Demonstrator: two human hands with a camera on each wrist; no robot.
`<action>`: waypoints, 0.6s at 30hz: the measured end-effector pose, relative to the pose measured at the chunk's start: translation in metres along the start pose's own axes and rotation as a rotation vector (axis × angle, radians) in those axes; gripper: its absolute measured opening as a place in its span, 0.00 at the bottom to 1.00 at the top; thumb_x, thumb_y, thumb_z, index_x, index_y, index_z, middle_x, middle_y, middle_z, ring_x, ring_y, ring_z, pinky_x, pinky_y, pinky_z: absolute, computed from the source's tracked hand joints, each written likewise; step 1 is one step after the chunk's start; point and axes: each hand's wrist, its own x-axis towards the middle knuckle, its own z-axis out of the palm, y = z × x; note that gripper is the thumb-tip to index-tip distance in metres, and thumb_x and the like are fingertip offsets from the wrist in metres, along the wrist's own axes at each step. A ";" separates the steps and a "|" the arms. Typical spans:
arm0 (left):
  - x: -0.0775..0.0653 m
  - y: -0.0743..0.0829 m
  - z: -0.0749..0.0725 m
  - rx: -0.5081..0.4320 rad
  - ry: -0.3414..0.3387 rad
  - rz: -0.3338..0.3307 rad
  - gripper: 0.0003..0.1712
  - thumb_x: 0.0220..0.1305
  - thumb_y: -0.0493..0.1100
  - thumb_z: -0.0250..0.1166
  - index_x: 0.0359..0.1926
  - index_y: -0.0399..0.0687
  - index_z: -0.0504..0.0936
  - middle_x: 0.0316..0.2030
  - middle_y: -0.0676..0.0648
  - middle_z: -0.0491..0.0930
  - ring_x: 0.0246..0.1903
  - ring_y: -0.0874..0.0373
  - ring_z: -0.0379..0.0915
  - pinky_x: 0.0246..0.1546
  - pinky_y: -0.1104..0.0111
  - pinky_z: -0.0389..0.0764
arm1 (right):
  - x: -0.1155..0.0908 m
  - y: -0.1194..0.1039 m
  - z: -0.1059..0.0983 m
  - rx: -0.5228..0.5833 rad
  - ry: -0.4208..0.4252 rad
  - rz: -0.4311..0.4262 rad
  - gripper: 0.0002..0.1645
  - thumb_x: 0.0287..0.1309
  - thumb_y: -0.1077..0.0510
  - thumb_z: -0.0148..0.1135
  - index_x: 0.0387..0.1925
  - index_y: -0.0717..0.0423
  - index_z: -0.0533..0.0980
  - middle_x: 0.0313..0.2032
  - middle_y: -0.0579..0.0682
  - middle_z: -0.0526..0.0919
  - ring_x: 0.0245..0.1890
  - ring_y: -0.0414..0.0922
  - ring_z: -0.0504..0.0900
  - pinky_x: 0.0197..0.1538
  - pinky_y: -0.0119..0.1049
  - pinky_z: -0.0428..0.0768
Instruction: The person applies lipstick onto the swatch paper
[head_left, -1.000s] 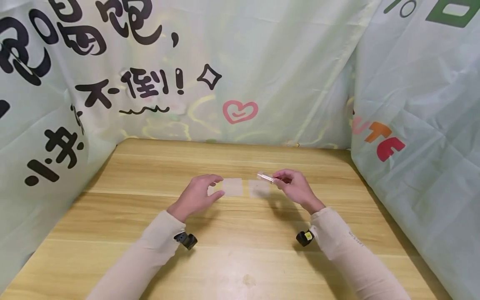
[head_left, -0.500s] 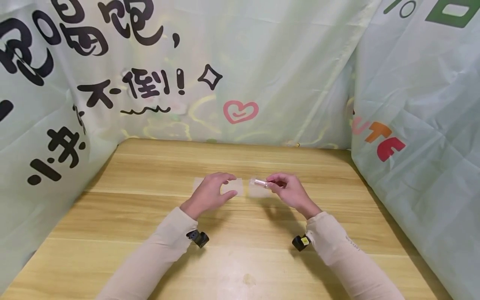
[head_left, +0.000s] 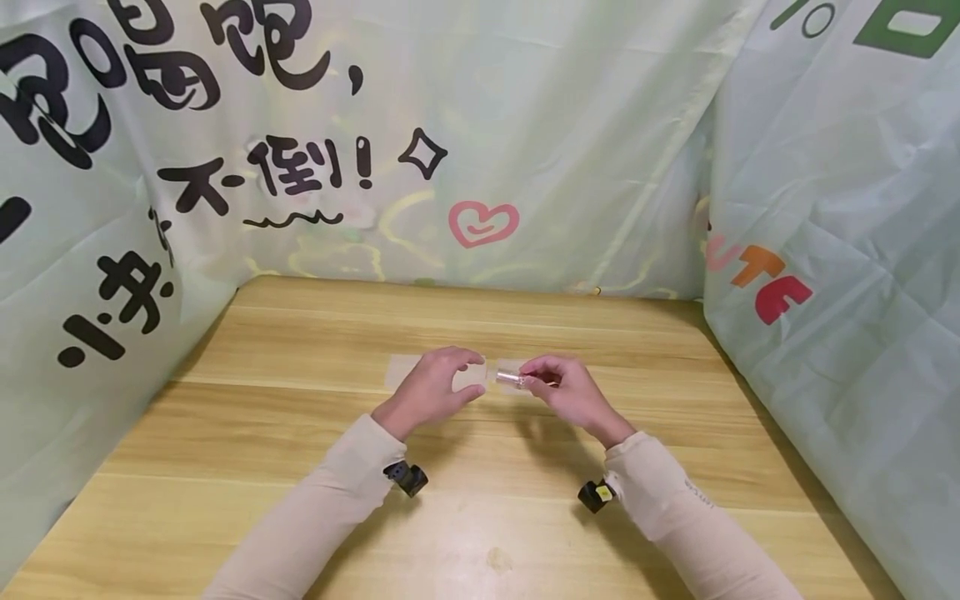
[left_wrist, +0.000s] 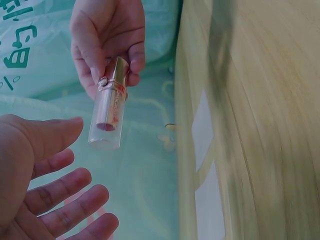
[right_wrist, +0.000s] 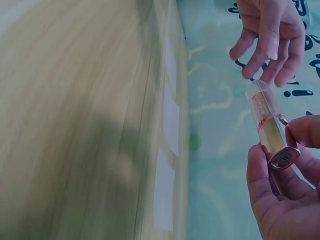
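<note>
A lipstick (head_left: 510, 378) with a clear cap and a shiny gold base is raised over the table between the two hands. My right hand (head_left: 576, 392) pinches its base between thumb and fingers. The clear cap points toward my left hand (head_left: 433, 388), whose thumb and fingers are spread apart with nothing between them. In the left wrist view, the transparent cap of the lipstick (left_wrist: 106, 122) lies just beyond the left thumb tip. The right wrist view shows the round end of the lipstick (right_wrist: 284, 158) near the right fingers, with the left fingertips close to the cap.
Pale rectangular patches (right_wrist: 164, 190) lie in a row on the wooden table (head_left: 465, 500), partly under the hands in the head view. Printed cloth (head_left: 585, 167) hangs at the back and both sides. A small black camera (head_left: 405, 478) sits at the left wrist.
My left hand has moved right, toward the lipstick. My right hand has brought the lipstick left and slightly nearer, so the gap between cap and left fingers has narrowed.
</note>
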 end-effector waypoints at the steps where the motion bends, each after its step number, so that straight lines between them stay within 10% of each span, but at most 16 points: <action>1: 0.000 0.000 0.001 0.001 -0.002 0.006 0.22 0.58 0.43 0.72 0.52 0.40 0.80 0.51 0.43 0.80 0.45 0.50 0.79 0.46 0.60 0.80 | -0.001 -0.001 0.001 0.003 -0.008 0.000 0.08 0.61 0.65 0.62 0.41 0.64 0.80 0.36 0.55 0.83 0.31 0.46 0.78 0.28 0.31 0.75; 18: -0.003 0.011 0.010 0.055 -0.012 0.117 0.23 0.50 0.41 0.77 0.47 0.42 0.82 0.47 0.45 0.82 0.50 0.49 0.77 0.53 0.59 0.77 | -0.008 -0.015 0.012 0.010 -0.086 -0.018 0.07 0.63 0.64 0.60 0.40 0.60 0.81 0.35 0.51 0.83 0.35 0.51 0.80 0.32 0.34 0.77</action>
